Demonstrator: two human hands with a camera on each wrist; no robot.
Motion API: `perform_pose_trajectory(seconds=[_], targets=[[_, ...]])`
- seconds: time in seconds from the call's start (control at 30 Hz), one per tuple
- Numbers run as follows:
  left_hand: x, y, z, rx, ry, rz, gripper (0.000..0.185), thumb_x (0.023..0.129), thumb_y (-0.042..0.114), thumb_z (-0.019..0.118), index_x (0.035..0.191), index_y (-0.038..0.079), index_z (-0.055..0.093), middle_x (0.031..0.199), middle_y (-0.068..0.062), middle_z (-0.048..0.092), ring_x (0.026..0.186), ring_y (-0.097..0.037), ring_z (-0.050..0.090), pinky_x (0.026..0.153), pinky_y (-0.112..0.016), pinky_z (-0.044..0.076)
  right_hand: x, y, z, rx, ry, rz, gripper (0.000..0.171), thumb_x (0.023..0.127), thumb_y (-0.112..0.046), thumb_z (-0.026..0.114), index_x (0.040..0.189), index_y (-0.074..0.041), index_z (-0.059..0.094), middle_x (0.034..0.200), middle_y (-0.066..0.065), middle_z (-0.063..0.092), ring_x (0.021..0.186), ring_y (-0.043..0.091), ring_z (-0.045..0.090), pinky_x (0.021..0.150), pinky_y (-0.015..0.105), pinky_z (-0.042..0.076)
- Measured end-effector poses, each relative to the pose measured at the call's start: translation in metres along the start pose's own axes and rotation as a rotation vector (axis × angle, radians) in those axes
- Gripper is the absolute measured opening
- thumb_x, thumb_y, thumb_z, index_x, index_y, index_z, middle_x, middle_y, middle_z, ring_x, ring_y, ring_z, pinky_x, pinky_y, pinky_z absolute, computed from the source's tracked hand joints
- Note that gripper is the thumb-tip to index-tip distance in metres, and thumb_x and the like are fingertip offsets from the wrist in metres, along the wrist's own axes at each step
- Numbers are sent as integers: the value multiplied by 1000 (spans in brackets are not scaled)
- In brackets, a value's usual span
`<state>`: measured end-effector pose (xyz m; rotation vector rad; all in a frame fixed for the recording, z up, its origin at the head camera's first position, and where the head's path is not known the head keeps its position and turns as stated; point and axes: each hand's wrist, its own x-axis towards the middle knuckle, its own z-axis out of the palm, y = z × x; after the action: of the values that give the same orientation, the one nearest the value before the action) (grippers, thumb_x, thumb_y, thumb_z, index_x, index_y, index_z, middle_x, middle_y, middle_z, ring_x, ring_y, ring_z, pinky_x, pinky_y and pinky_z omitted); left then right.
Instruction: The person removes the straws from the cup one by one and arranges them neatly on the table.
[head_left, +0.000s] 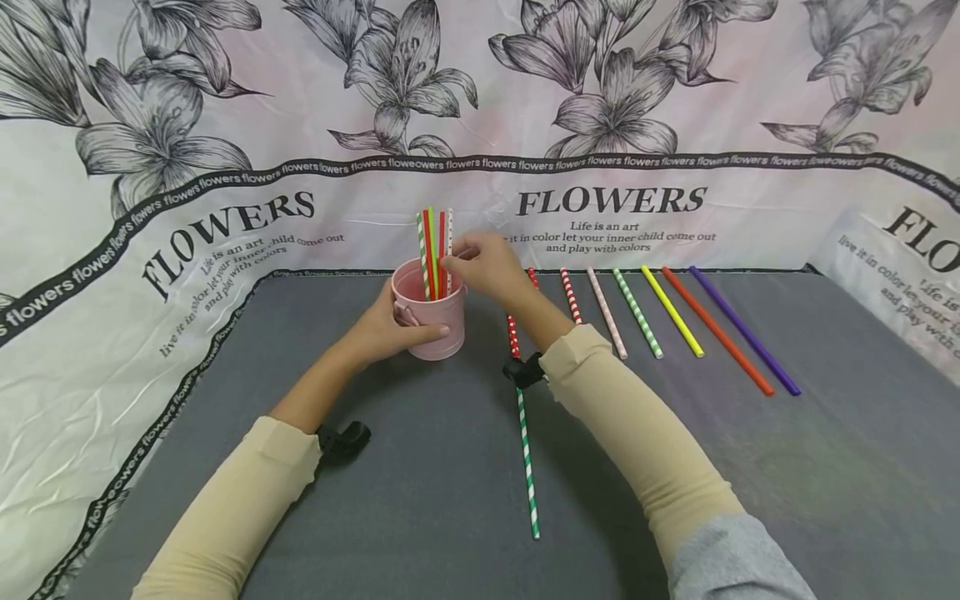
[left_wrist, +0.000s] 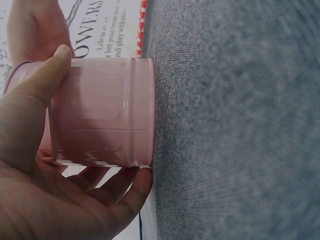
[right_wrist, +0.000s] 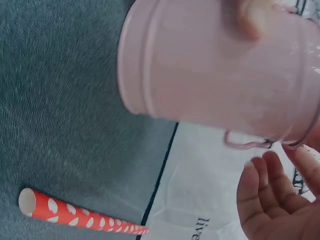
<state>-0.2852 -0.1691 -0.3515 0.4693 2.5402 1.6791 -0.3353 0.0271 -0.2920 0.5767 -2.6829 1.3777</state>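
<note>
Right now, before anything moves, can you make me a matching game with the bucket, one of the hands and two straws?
1. purple straw
2. left hand
3. pink bucket
4. yellow straw

A. between the orange straw and a green-striped straw
B. straws stand inside it
C. farthest right of all the straws in the head view
D. grips the pink bucket

Pairs: 1-C; 2-D; 3-B; 4-A
</note>
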Motion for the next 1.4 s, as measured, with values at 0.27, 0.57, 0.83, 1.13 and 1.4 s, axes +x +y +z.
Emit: perform_pose_trajectory(seconds=[0.27,0.57,0.83,1.13,1.4], targets=[[-13,27,2,-16,-25,-16,96,85,14,79,155,6,14,148,-19,36,132,-35,40,108,-56,37,-22,-9,-10,-137,-14,-136,12,92,-17,71,89,-5,73,96,4,67,86,22,60,70,33,51],[-1,-4,1,6,4,-21,101,81,28,85,155,15,17,146,-11,39,129,-30,44,106,-53,39,-27,-13,-9,-160,-107,-79,16,94,-16,69,88,-3,76,93,6,69,85,22,58,71,33,48],[1,-5,1,3,18,-6,102,79,31,86,154,16,19,143,-8,41,126,-27,46,105,-52,41,-34,-16,-13,-115,-3,-87,15,94,-18,70,98,-4,75,104,8,65,92,23,60,70,35,52],[0,-2,-2,3,26,7,101,79,29,86,154,18,19,145,-7,40,128,-27,44,104,-54,41,-40,-28,-22,-51,108,-217,11,99,-15,65,105,-7,68,95,4,69,86,19,59,76,34,50],[-13,24,0,-1,-5,-17,96,84,18,82,154,9,17,147,-16,38,130,-34,42,107,-57,38,-42,-27,-21,39,151,-256,11,102,-10,57,109,-4,61,102,9,67,90,25,69,69,35,52]])
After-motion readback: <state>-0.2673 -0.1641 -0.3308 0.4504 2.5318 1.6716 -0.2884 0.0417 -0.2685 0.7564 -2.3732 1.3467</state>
